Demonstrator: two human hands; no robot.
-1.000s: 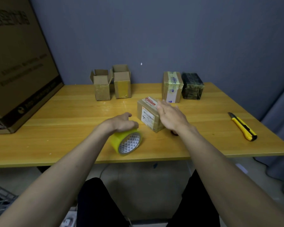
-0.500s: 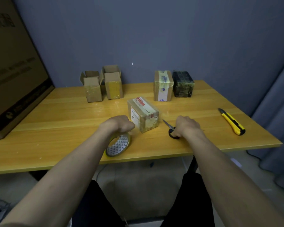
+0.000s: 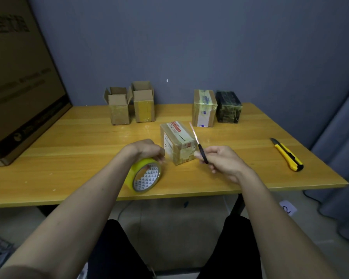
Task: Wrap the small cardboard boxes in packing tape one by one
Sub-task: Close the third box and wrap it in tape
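Two hands worked above the front of the yellow wooden table (image 3: pixel 69 158). The left hand (image 3: pixel 147 151) curled its fingers over the top of the roll of yellow packing tape (image 3: pixel 144 175), which stood on edge on the table with its patterned white core facing the camera. The right hand (image 3: pixel 223 160) gripped the black handles of a small pair of scissors (image 3: pixel 199 147), blades pointing up and away, their tips blurred.

Between the hands, just beyond them, sat the small brown cardboard box with a red-and-white label (image 3: pixel 177 142), glossy with tape along its top and near face; the scissors crossed in front of its right edge. Whether a strip of tape ran from the roll to the box could not be made out.

Farther back stood two open-flapped small cardboard boxes (image 3: pixel 131 106), and to the right a closed box banded with yellow tape (image 3: pixel 204 108) beside a dark wrapped box (image 3: pixel 228 107). A yellow utility knife (image 3: pixel 287 155) lay near the right edge. A large brown carton (image 3: pixel 18 87) at the left was cut off by the frame.
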